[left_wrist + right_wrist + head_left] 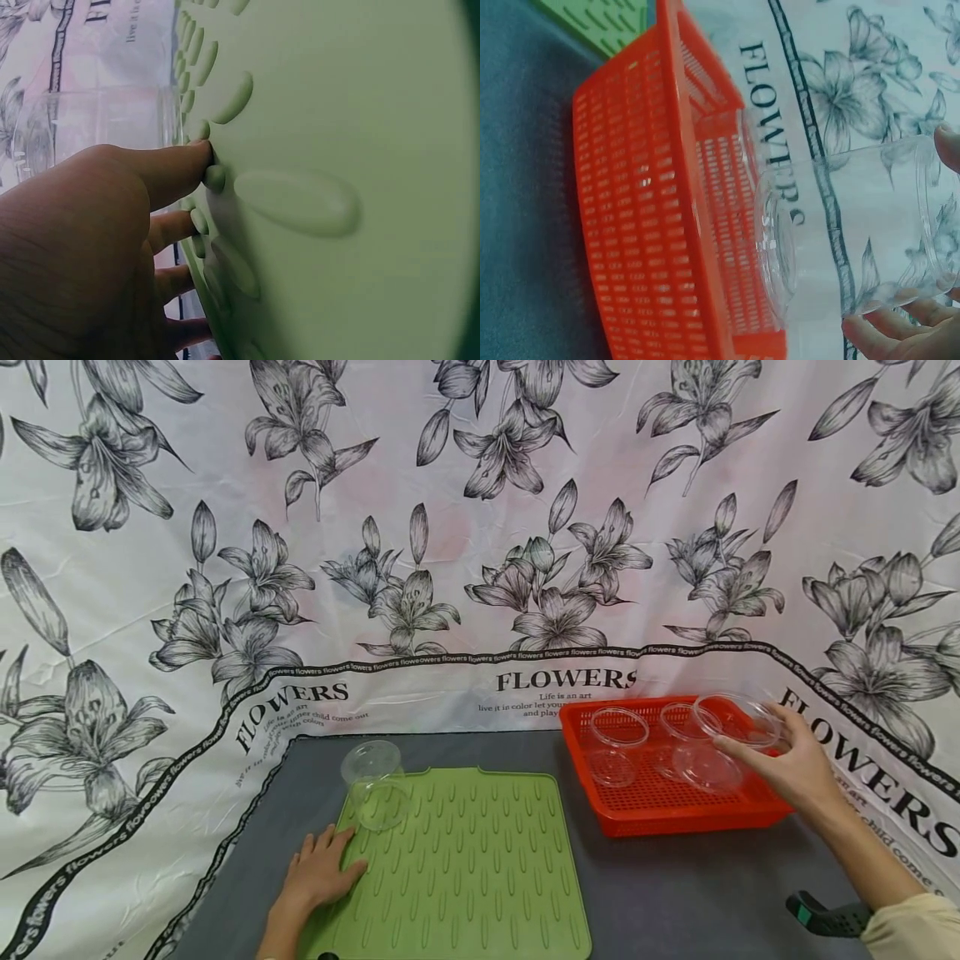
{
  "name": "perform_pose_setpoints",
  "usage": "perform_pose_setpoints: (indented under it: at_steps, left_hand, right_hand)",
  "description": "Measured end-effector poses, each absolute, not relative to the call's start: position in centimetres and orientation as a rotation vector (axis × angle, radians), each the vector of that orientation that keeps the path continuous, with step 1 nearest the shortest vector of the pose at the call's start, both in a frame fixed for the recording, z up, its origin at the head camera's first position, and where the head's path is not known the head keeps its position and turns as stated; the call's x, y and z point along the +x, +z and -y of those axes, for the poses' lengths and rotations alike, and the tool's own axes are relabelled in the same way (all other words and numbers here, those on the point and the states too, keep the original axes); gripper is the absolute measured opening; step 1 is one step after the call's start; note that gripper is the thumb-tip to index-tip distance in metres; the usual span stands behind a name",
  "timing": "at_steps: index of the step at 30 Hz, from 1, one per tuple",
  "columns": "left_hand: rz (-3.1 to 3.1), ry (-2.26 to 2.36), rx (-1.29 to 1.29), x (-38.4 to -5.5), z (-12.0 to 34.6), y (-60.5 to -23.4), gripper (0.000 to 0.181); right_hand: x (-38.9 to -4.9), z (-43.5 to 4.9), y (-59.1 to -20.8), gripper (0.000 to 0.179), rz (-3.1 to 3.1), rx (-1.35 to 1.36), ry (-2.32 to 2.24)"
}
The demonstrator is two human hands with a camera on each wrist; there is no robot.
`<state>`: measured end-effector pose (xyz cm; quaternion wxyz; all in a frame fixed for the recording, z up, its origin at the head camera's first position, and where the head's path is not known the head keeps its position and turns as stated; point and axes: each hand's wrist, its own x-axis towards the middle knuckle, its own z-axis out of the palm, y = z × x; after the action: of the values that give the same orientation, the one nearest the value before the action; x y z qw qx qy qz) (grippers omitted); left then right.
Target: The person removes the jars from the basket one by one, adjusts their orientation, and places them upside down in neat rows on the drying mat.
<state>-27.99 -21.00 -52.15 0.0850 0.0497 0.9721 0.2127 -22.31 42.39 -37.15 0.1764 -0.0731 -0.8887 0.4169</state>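
A clear plastic jar [708, 764] is in my right hand [798, 764], which grips it near its rim over the right side of a red basket [675, 822]. In the right wrist view the jar [870, 225] is see-through, with fingers and thumb on opposite sides of its rim. Other clear jars [617, 752] stand inside the basket. My left hand [318, 872] rests on the left edge of a green ridged mat [480, 868], its fingers spread and touching the surface. Just beyond it, another clear jar [377, 789] stands at the mat's far left corner.
A dark grey tabletop [660, 893] lies under the mat and basket. Behind and at the sides hangs a white cloth [420, 702] printed with flowers and lettering. A dark strap [828, 917] sits by the right sleeve.
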Motion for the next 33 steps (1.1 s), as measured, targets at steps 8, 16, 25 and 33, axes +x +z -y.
perform_pose_setpoints:
  at_steps: [8,16,25,33]
  left_hand:
    - [-2.891,0.660,0.146,-27.8,21.0,-51.9,0.072]
    - [-2.901,0.669,0.144,-27.7,20.9,-52.0,0.072]
    - [-2.912,0.667,0.141,-27.7,20.7,-51.8,0.072]
    - [-2.940,0.698,0.136,-27.4,20.6,-52.0,0.072]
  right_hand:
    - [-22.1,-40.6,-36.2,0.095,2.515,-0.091,1.170]
    - [-22.0,-38.7,-36.0,0.093,2.519,-0.009,1.189]
    - [-21.7,-36.5,-36.2,0.084,2.509,0.103,1.224]
    - [-21.6,-34.3,-36.5,0.083,2.515,0.187,1.214]
